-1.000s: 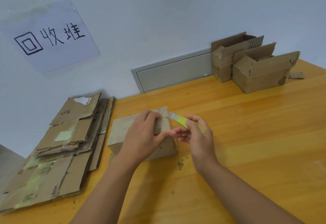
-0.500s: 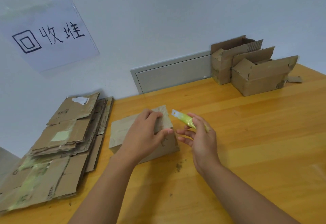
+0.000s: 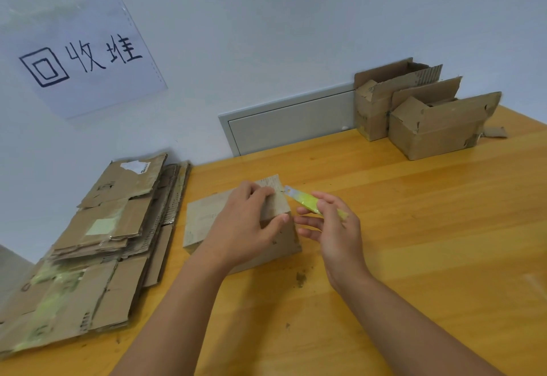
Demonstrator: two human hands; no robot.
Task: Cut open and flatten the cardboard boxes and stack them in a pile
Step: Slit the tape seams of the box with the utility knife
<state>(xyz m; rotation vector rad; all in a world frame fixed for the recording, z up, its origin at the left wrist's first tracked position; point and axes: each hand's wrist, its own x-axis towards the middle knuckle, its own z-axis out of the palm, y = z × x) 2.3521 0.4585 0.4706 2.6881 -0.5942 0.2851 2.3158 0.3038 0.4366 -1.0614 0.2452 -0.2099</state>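
Observation:
A small closed cardboard box (image 3: 204, 221) stands in the middle of the wooden table (image 3: 414, 227). My left hand (image 3: 245, 224) lies over its top, fingers curled over the far edge and thumb on the right corner. My right hand (image 3: 334, 227) holds a yellow-green utility knife (image 3: 307, 201) just right of the box, its short blade pointing at the box's upper right corner. A pile of flattened cardboard (image 3: 97, 245) lies at the left side of the table.
Two opened cardboard boxes (image 3: 438, 126) stand at the back right against the wall. A paper sign (image 3: 85, 58) with handwritten characters hangs on the wall, and a grey wall panel (image 3: 290, 124) sits behind the table. Cardboard crumbs (image 3: 300, 278) lie near the box.
My right hand has drawn slightly to the right, away from my left thumb, and raised the knife so its blade now points at the box's upper right corner. My left hand stays on the box.

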